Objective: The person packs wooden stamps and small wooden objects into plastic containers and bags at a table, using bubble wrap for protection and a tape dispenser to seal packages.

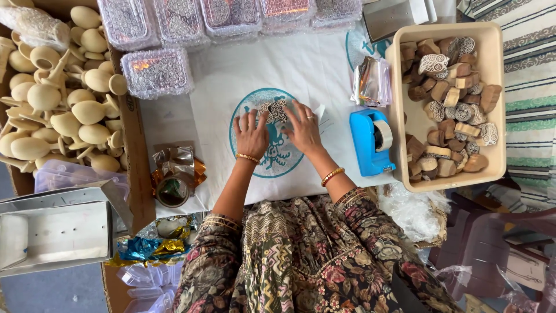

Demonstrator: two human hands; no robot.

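Note:
My left hand (251, 135) and my right hand (302, 127) rest side by side on a white cloth (231, 87) with a teal round print. Between their fingertips lies a small carved wooden stamp block (275, 110), and both hands touch it with spread fingers. A small clear wrapper seems to lie over the block; I cannot tell for sure. Each wrist wears a gold bangle.
A blue tape dispenser (372, 142) sits right of my right hand. A beige tray (497, 87) holds several carved wooden blocks. A cardboard box (136, 145) at left holds pale wooden pieces. Clear plastic boxes (156, 72) line the far edge. Foil wrappers (174, 165) and a grey metal box (55, 232) lie near left.

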